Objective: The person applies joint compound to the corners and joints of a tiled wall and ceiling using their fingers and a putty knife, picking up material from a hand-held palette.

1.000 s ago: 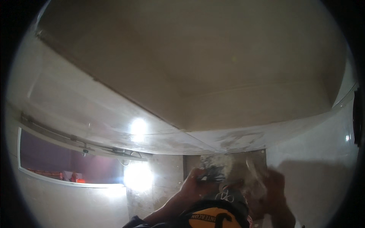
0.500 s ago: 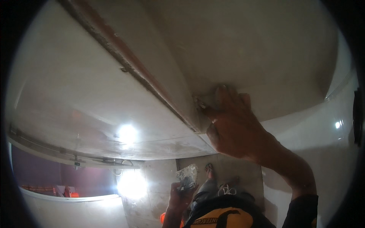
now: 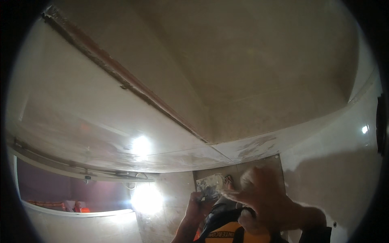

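My left hand point(image 3: 199, 205), low in the middle of the view, grips a flat whitish piece of board point(image 3: 210, 184) smeared with grey paste. Close to the board's right side is my right hand point(image 3: 263, 198), blurred by motion. Its fingers look curled in, and whatever they hold is too smeared to make out. Above both hands runs an inside wall corner faced with large pale panels point(image 3: 251, 77). Smudges of paste mark the lower band point(image 3: 255, 149) below the corner.
A rough reddish-brown strip point(image 3: 117, 77) slants down the wall edge towards the corner. A bright lamp glare point(image 3: 146, 197) shows at lower left, beside an opening onto a purple wall point(image 3: 44, 182). My feet point(image 3: 229, 181) stand on a tiled floor point(image 3: 174, 186). A white wall point(image 3: 336, 178) rises at right.
My right hand has left the wall corner and come down beside the board. My left hand and the board have shifted slightly right. The view has moved a little.
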The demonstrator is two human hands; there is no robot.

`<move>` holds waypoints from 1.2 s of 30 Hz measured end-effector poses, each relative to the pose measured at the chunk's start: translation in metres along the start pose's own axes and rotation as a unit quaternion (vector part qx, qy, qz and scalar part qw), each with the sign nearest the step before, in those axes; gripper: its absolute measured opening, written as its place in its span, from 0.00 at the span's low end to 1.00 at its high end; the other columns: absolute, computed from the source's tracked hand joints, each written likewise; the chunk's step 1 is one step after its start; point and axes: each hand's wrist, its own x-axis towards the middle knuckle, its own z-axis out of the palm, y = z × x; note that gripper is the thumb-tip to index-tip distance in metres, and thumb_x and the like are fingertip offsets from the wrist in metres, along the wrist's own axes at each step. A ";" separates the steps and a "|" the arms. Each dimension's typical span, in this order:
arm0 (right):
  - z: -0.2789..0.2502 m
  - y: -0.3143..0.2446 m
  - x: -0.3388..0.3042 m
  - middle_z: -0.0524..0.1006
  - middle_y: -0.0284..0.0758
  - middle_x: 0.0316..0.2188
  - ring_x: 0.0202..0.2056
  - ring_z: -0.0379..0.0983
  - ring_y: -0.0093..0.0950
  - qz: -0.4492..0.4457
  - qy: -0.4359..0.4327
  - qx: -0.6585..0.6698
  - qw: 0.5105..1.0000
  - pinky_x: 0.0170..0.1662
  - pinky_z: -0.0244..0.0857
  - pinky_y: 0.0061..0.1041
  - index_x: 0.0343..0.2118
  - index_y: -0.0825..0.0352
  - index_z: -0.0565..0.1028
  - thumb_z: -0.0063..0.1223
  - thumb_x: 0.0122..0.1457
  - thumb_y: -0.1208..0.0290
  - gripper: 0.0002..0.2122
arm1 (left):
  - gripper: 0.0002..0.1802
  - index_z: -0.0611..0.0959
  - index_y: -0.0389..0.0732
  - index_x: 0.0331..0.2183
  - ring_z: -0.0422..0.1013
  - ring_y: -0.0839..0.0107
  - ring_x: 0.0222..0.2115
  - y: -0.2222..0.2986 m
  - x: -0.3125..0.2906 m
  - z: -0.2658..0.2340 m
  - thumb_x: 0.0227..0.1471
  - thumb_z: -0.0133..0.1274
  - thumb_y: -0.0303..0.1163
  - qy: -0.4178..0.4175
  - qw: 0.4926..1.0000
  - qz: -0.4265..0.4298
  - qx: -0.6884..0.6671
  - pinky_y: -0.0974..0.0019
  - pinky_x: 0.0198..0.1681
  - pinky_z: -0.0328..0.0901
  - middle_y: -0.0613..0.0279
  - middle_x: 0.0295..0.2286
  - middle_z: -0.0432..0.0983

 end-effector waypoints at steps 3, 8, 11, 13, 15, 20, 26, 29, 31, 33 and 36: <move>-0.012 -0.005 -0.021 0.68 0.42 0.32 0.36 0.65 0.35 -0.008 0.158 -0.068 0.985 0.41 0.59 0.39 0.50 0.61 0.70 0.54 0.44 0.69 0.25 | 0.27 0.70 0.31 0.45 0.70 0.61 0.38 0.054 0.007 0.034 0.48 0.45 0.43 -0.017 0.945 -0.034 0.324 0.64 0.45 0.64 0.47 0.39 0.72; -0.056 0.041 0.079 0.74 0.38 0.28 0.29 0.74 0.31 -0.059 0.104 -0.283 0.952 0.33 0.70 0.31 0.47 0.62 0.71 0.51 0.48 0.75 0.19 | 0.27 0.71 0.33 0.44 0.71 0.66 0.29 0.044 -0.017 0.027 0.48 0.45 0.45 0.062 0.938 -0.043 0.339 0.69 0.31 0.66 0.50 0.34 0.73; -0.070 0.047 0.096 0.76 0.36 0.23 0.27 0.75 0.32 -0.062 0.050 -0.360 0.930 0.33 0.70 0.33 0.42 0.60 0.74 0.54 0.46 0.73 0.17 | 0.28 0.70 0.33 0.45 0.71 0.64 0.31 0.027 -0.020 0.024 0.47 0.44 0.45 0.095 0.942 -0.073 0.312 0.68 0.35 0.66 0.51 0.35 0.73; -0.073 0.050 0.104 0.76 0.35 0.20 0.26 0.75 0.33 -0.068 0.012 -0.380 0.922 0.33 0.70 0.34 0.38 0.60 0.76 0.55 0.45 0.73 0.14 | 0.29 0.69 0.32 0.46 0.71 0.61 0.36 0.009 -0.018 0.013 0.47 0.44 0.44 0.079 0.979 -0.128 0.134 0.66 0.41 0.65 0.50 0.37 0.72; -0.073 0.051 0.106 0.75 0.35 0.18 0.24 0.75 0.33 -0.079 -0.015 -0.378 0.922 0.33 0.70 0.33 0.34 0.60 0.77 0.55 0.45 0.71 0.11 | 0.29 0.68 0.31 0.47 0.70 0.59 0.39 -0.030 -0.017 -0.002 0.47 0.44 0.42 0.079 0.971 -0.126 -0.189 0.63 0.47 0.64 0.49 0.39 0.71; -0.079 0.033 0.109 0.75 0.37 0.17 0.24 0.75 0.34 0.013 -0.126 -0.467 0.875 0.32 0.70 0.35 0.31 0.64 0.77 0.51 0.46 0.72 0.09 | 0.29 0.67 0.29 0.47 0.68 0.56 0.44 -0.024 -0.022 0.007 0.48 0.43 0.40 0.088 0.890 -0.124 -0.429 0.56 0.53 0.61 0.46 0.42 0.70; -0.101 0.040 -0.007 0.70 0.37 0.17 0.20 0.69 0.33 0.008 0.116 -0.518 0.847 0.24 0.63 0.33 0.28 0.69 0.74 0.50 0.42 0.71 0.10 | 0.26 0.68 0.34 0.47 0.69 0.59 0.42 -0.019 -0.021 0.010 0.48 0.46 0.39 0.026 0.897 -0.110 -0.428 0.61 0.47 0.65 0.48 0.41 0.70; -0.071 0.026 -0.069 0.67 0.35 0.16 0.18 0.66 0.34 0.041 0.161 -0.368 0.915 0.22 0.60 0.34 0.34 0.67 0.75 0.51 0.40 0.72 0.15 | 0.25 0.68 0.34 0.47 0.68 0.57 0.44 -0.052 -0.006 0.005 0.49 0.45 0.39 -0.021 0.920 -0.108 -0.377 0.60 0.50 0.63 0.47 0.44 0.69; -0.024 0.061 -0.112 0.69 0.36 0.17 0.19 0.68 0.34 -0.022 0.129 -0.132 0.983 0.22 0.61 0.34 0.31 0.64 0.76 0.57 0.39 0.67 0.14 | 0.25 0.68 0.34 0.47 0.68 0.57 0.45 -0.057 -0.003 0.016 0.50 0.44 0.38 -0.026 0.926 -0.147 -0.348 0.60 0.49 0.64 0.47 0.45 0.69; 0.010 0.045 -0.120 0.71 0.36 0.21 0.21 0.70 0.33 0.026 0.096 -0.140 0.985 0.23 0.63 0.33 0.31 0.63 0.75 0.59 0.40 0.64 0.14 | 0.25 0.68 0.35 0.48 0.68 0.57 0.44 -0.039 0.003 0.041 0.50 0.44 0.38 -0.054 0.930 -0.189 -0.310 0.59 0.47 0.65 0.47 0.44 0.69; 0.065 0.059 -0.134 0.71 0.35 0.23 0.21 0.70 0.32 0.037 0.217 -0.020 0.975 0.23 0.63 0.30 0.40 0.62 0.74 0.56 0.43 0.66 0.18 | 0.24 0.68 0.37 0.47 0.69 0.59 0.42 0.002 0.005 0.089 0.50 0.44 0.40 -0.142 0.884 -0.251 -0.367 0.58 0.42 0.67 0.49 0.42 0.70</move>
